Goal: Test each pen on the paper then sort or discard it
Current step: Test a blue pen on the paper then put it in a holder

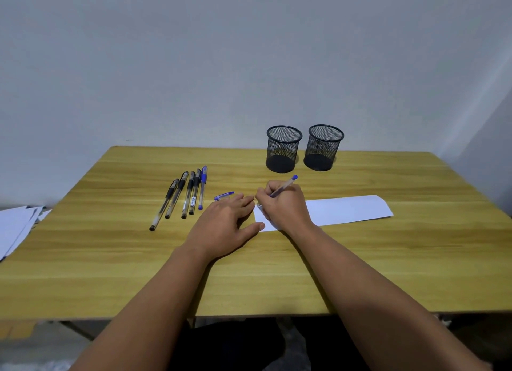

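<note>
Blue-ended and slim, the pen [283, 186] is pinched in the right hand [282, 204] with its tip down at the left end of the white paper [346, 208], its long axis tilting up and away toward the two black mesh cups [282, 149]. Just left of the paper, the left hand [225, 222] lies flat with relaxed fingers, thumb on the sheet's edge, holding nothing. Farther left of the paper lie the blue cap [224, 196] and five untested pens [184, 194], nearer the left hand, while the cups behind the paper are nearer the right hand.
</note>
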`<state>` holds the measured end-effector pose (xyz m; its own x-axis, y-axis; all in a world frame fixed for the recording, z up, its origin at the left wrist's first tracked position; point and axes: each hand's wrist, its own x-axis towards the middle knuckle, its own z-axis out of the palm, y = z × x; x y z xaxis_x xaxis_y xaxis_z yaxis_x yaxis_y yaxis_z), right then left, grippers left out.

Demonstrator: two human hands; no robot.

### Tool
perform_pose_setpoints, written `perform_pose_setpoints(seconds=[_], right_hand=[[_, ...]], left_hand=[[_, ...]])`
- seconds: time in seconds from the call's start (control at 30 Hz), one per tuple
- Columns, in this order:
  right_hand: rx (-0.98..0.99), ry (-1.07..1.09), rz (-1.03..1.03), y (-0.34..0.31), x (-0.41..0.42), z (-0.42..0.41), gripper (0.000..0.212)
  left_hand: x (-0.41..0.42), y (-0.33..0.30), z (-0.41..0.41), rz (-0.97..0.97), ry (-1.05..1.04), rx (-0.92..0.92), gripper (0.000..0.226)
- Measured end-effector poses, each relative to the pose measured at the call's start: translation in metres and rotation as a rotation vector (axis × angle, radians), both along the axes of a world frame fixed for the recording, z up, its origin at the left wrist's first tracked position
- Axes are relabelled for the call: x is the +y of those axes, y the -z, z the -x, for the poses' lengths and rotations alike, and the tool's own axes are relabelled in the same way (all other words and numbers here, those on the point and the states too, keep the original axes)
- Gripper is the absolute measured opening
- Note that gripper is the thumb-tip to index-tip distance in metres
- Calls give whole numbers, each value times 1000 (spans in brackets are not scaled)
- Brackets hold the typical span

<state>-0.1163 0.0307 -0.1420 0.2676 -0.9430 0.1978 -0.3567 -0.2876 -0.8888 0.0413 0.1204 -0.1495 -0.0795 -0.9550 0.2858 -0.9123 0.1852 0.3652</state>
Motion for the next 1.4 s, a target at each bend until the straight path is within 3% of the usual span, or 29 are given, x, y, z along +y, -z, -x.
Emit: perform_pose_setpoints(seconds=[0.13, 0.57, 1.4], right_hand=[[-58, 28, -39, -1, 0, 3, 40], [41, 11, 38, 3, -2, 1, 38], [40, 122, 67, 1, 1, 1, 38]], left_hand=[[1, -1, 1, 12, -3, 2, 69], [1, 0, 0, 30, 2, 3, 68], [0, 0, 0, 12, -6, 13, 71]])
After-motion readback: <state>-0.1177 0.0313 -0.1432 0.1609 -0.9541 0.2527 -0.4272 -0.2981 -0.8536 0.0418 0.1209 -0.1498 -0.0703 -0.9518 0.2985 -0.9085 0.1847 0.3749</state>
